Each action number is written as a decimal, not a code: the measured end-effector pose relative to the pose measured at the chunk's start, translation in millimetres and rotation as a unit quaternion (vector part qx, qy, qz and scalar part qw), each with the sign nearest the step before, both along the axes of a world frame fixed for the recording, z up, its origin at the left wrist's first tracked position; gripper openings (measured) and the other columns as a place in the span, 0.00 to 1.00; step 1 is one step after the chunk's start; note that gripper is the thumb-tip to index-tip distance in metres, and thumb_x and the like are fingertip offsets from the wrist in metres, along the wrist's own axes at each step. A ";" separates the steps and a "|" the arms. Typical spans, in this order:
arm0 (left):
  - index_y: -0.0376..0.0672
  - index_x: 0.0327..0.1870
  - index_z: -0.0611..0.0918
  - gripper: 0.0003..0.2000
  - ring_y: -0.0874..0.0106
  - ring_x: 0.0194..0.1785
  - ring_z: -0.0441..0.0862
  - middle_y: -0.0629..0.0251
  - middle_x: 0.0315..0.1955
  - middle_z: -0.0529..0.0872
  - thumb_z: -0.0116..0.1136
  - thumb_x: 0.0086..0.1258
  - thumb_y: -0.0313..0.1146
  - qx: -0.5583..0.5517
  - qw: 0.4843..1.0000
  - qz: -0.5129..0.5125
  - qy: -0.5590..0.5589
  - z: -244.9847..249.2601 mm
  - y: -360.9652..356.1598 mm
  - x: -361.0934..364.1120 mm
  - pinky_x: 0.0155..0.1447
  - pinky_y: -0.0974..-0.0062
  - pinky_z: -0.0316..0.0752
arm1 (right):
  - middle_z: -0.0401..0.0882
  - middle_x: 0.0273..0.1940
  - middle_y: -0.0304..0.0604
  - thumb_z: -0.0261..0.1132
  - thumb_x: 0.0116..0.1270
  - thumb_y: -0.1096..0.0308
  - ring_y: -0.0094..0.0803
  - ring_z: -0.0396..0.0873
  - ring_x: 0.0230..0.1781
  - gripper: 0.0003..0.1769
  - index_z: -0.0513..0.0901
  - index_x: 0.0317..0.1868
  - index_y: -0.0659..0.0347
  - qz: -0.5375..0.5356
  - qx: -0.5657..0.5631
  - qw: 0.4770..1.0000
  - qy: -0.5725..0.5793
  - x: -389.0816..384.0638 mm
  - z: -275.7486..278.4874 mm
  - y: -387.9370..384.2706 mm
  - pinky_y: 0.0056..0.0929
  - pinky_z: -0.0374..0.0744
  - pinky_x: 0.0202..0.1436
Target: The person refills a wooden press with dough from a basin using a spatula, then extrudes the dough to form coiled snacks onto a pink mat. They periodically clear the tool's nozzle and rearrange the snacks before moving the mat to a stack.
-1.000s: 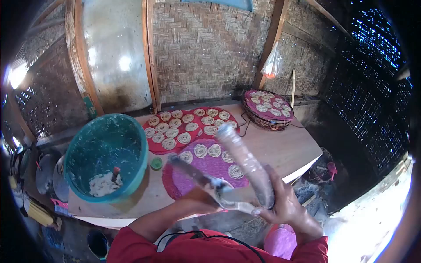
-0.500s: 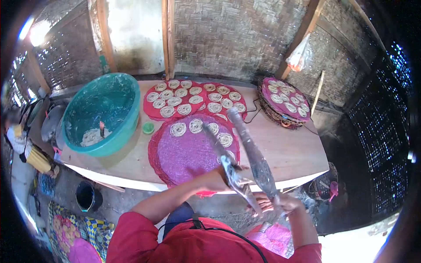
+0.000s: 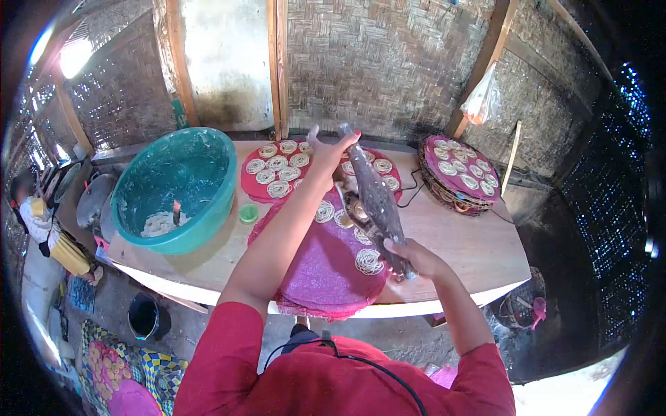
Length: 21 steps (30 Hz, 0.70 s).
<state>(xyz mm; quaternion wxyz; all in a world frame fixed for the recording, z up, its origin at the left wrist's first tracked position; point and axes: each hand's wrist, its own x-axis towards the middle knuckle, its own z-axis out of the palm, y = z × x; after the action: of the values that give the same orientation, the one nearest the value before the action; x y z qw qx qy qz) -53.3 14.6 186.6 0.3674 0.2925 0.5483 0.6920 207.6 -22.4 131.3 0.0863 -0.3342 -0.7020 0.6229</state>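
A long, worn two-armed hand press (image 3: 378, 194), smeared with pale dough, is held over the table on a slant. My left hand (image 3: 331, 156) is at its far end, fingers around the tip of the upper arm. At the near end my right hand (image 3: 417, 258) grips the press where the two arms come together. Below it lies a round magenta mesh sheet (image 3: 326, 267) with several coiled dough-strand rounds, among them one (image 3: 368, 261) near the right edge. The press and my left forearm hide part of the sheet.
A large green basin (image 3: 222, 201) with dough (image 3: 161, 222) stands left, beside a small green cup (image 3: 248, 213). Red sheets of coils (image 3: 257, 177) lie behind. A stack of round woven trays (image 3: 451, 197) sits at right. A person (image 3: 52, 229) is far left.
The press has moved up and over the sheet, and its two arms have come closer together. My left hand has shifted from its middle to the far end.
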 end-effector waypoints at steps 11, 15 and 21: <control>0.37 0.46 0.72 0.26 0.69 0.42 0.74 0.59 0.41 0.76 0.69 0.50 0.41 -0.002 0.989 -0.053 -0.138 -141.7 79.1 -44.6 0.49 0.65 0.69 | 0.80 0.31 0.45 0.54 0.64 0.39 0.29 0.79 0.25 0.33 0.76 0.47 0.65 -0.036 -0.155 0.986 -0.044 -25.1 -23.4 38.2 0.27 0.78 0.25; 0.43 0.35 0.70 0.21 0.77 0.33 0.69 0.68 0.27 0.74 0.70 0.49 0.41 0.040 0.994 -0.034 -0.097 -113.3 75.5 -43.8 0.35 0.71 0.65 | 0.79 0.28 0.44 0.56 0.63 0.40 0.30 0.79 0.23 0.32 0.79 0.44 0.67 -0.029 -0.113 0.992 -0.056 -32.6 -30.5 49.1 0.28 0.77 0.23; 0.43 0.33 0.73 0.17 0.77 0.32 0.70 0.70 0.25 0.74 0.70 0.50 0.37 0.028 0.992 0.010 -0.124 -82.8 50.0 -40.1 0.37 0.71 0.65 | 0.80 0.28 0.45 0.58 0.62 0.42 0.30 0.78 0.22 0.31 0.80 0.42 0.68 -0.027 -0.127 0.991 -0.035 -28.3 -5.8 35.4 0.29 0.76 0.23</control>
<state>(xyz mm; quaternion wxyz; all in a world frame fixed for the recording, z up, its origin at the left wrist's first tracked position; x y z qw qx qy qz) -93.4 64.6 103.9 0.4176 0.2094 0.4817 0.7414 179.3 13.0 125.5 0.0360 -0.3829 -0.6105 0.6924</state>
